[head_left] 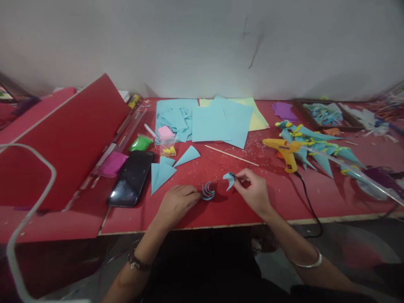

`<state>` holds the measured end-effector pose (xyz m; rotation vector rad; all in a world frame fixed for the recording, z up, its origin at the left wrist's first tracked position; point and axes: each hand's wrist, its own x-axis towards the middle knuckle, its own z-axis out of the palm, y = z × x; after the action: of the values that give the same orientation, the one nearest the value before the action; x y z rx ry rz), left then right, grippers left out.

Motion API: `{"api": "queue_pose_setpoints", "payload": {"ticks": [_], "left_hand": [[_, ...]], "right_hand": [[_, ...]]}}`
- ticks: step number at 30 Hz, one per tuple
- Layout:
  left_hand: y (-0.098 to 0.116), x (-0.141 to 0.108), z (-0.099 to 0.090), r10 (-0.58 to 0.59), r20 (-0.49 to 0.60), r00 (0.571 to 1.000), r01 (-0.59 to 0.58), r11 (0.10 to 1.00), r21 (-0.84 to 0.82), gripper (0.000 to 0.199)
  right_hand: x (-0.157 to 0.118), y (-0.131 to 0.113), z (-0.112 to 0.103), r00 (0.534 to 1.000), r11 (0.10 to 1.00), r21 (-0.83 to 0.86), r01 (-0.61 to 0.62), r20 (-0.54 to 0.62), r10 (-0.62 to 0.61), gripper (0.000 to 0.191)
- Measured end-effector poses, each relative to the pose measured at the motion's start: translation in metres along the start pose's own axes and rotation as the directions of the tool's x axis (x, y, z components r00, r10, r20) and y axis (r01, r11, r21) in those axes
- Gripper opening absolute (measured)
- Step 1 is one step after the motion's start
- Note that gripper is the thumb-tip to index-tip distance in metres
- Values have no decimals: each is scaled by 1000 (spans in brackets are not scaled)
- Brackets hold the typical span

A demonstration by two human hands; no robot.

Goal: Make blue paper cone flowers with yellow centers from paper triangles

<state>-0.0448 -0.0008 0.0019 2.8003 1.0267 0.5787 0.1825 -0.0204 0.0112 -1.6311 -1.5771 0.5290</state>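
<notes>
Near the front of the red table (189, 216), my left hand (179, 203) is closed at the left edge of a small bundle of curled blue paper strips (208, 192). To its right, my right hand (252, 187) pinches another curled blue paper piece (229, 180) between thumb and fingers, just above the table. The two blue pieces are apart. Folded blue paper cones (161, 174) lie beyond my left hand, with one more cone (187, 155) beside them. A thin wooden stick (232, 155) lies behind my right hand.
A black phone (131, 179) and a red board (72, 147) are at the left. Blue sheets (210, 124) lie at the back. A yellow glue gun (285, 153) with a black cord stands right, near blue cone branches (323, 162) and a tray (355, 124).
</notes>
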Motion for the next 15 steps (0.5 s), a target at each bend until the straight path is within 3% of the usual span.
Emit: {"api": "queue_pose_setpoints", "payload": {"ticks": [6,12,15], "left_hand": [[2,1,-1,-69,85,994,69,998,5,23],[1,3,-2,-67,108,992,69,998,-11,17],[4,5,-4,-126,65,990,126,992,5,13]], "right_hand": [[-10,-5,12,992,991,-125,55,118,-40,8],[-12,-9,21,989,972,-219,86,139,-56,10],[-12,-11,23,991,974,-216,68,130,-41,11]]}}
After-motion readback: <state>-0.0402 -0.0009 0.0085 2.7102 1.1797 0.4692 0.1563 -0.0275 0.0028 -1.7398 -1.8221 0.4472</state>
